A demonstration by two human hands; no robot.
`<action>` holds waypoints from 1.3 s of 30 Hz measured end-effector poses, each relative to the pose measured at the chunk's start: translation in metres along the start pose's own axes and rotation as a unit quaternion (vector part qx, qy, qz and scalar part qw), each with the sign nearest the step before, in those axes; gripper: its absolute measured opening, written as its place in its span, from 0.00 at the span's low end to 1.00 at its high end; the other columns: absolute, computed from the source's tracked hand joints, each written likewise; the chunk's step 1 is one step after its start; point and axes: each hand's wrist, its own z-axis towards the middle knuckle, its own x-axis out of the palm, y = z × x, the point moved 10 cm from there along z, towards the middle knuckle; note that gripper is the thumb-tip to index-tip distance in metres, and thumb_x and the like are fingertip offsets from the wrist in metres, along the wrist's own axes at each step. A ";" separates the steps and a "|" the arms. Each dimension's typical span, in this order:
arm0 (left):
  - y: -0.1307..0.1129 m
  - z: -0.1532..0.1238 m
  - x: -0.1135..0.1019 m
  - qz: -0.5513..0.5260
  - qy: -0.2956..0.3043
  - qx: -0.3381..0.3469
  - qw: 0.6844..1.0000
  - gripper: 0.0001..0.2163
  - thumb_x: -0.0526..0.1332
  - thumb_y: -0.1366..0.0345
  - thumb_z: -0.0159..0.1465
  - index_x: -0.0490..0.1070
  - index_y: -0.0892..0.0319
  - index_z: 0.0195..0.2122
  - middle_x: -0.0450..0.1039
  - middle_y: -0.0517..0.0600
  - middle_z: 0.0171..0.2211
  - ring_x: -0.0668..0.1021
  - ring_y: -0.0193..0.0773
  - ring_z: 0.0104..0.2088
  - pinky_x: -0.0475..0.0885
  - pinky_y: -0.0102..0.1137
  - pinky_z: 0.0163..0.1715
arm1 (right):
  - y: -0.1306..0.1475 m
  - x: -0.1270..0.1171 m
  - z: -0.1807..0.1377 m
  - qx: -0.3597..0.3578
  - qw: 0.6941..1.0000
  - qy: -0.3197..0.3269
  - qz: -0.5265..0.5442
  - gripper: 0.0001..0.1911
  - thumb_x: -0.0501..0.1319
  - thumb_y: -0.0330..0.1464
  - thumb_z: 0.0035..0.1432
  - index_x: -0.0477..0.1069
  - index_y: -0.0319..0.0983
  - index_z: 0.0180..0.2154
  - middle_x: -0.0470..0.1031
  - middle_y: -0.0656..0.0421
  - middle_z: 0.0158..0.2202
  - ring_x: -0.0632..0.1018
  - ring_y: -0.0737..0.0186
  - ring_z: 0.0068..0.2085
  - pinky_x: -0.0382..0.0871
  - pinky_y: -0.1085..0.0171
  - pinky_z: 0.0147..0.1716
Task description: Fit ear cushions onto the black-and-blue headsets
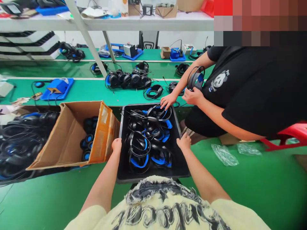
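In front of my body is a black plastic crate (121, 153) with several black and blue headsets (140, 145) piled in it. My left hand (116, 146) is closed round the crate's left rim, its fingertips hidden by the wall. On the opposite side my right hand (184, 142) grips the right rim, thumb toward the inside. A co-worker in a black T-shirt (254, 86) reaches one hand (168, 101) onto a headset at the crate's far end. The co-worker's other hand (193, 95) holds up another headset (196, 80).
Left of the crate stands an open cardboard box (103, 137) with earcups inside. Farther left lies a heap of headsets (26, 137). A green workbench (88, 92) beyond carries headsets and a blue tray (68, 89). Plastic bags (224, 155) and a red stool (283, 135) are at right.
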 end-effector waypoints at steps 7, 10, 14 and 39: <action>0.002 0.005 0.008 0.058 0.021 -0.008 0.998 0.16 0.61 0.54 0.70 0.73 0.62 0.51 0.76 0.54 0.48 0.79 0.43 0.48 0.77 0.45 0.50 | 0.132 0.040 -0.025 -0.271 0.961 0.009 -0.058 0.41 0.57 0.27 0.59 0.50 0.33 0.72 0.44 0.43 0.76 0.46 0.37 0.75 0.41 0.38 0.71; -0.005 -0.002 0.006 0.083 0.028 0.020 0.996 0.17 0.61 0.55 0.70 0.73 0.62 0.52 0.76 0.55 0.48 0.79 0.44 0.48 0.75 0.45 0.52 | 0.147 0.067 -0.030 -0.298 0.950 0.040 -0.079 0.40 0.60 0.26 0.57 0.53 0.30 0.70 0.42 0.38 0.75 0.47 0.33 0.74 0.44 0.37 0.70; -0.014 -0.037 -0.007 0.123 0.003 0.101 0.987 0.28 0.62 0.62 0.67 0.63 0.70 0.65 0.68 0.69 0.59 0.70 0.58 0.62 0.64 0.49 0.63 | 0.134 0.096 -0.044 -0.320 0.939 0.077 -0.105 0.41 0.60 0.25 0.57 0.53 0.31 0.70 0.33 0.40 0.77 0.41 0.31 0.75 0.42 0.35 0.70; 0.098 -0.150 -0.016 0.114 0.069 0.111 0.985 0.35 0.55 0.53 0.70 0.47 0.66 0.73 0.60 0.69 0.67 0.66 0.56 0.69 0.68 0.47 0.64 | 0.186 0.055 0.026 -0.377 0.903 0.021 -0.205 0.19 0.49 0.24 0.64 0.75 0.36 0.49 0.78 0.46 0.51 0.66 0.44 0.61 0.45 0.33 0.66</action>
